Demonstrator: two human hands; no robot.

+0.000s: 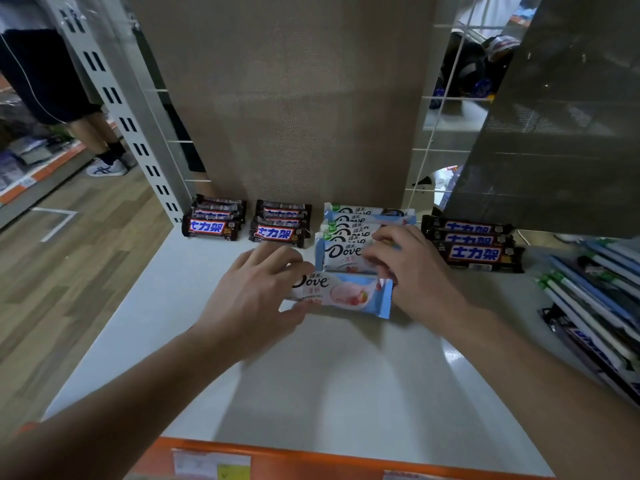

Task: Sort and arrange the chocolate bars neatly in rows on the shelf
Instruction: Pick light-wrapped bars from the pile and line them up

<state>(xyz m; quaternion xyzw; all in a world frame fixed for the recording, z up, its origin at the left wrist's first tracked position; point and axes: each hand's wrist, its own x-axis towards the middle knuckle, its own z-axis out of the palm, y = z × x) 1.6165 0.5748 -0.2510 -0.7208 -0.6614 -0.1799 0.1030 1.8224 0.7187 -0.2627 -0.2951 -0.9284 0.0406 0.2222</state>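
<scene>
A person's left hand (256, 292) and right hand (412, 268) meet on a pale blue Dove bar (343, 294) lying flat on the white shelf (311, 375), at the near end of the Dove row (349, 232), which runs away toward 12 o'clock. The left hand's fingers curl over the bar's left end with the thumb at its near edge, gripping it. The right hand's bent fingers lie over the bar's right end and over the bar behind; whether they pinch or only press cannot be told.

2 stacks of dark Snickers bars, the left stack (214, 221) at 10 o'clock and the middle stack (280, 228) at 11 o'clock, stand against the mesh back panel (294, 98). The right stack (474, 245) sits at 2 o'clock, just beside the right hand. A loose pile (595, 306) of unsorted bars lies at 3 o'clock.

The likeliest fault is a crooked row: the bar sits slightly askew, its right end nearer the viewer, and uneven pushing from the 2 hands could leave it so. Pushing hard toward 12 o'clock may ride it up over the bar behind, or shunt the overlapped Dove row out of line. The right wrist, close to the right stack, could knock its front bar sideways. Slick wrappers probably slide readily on the smooth shelf.
</scene>
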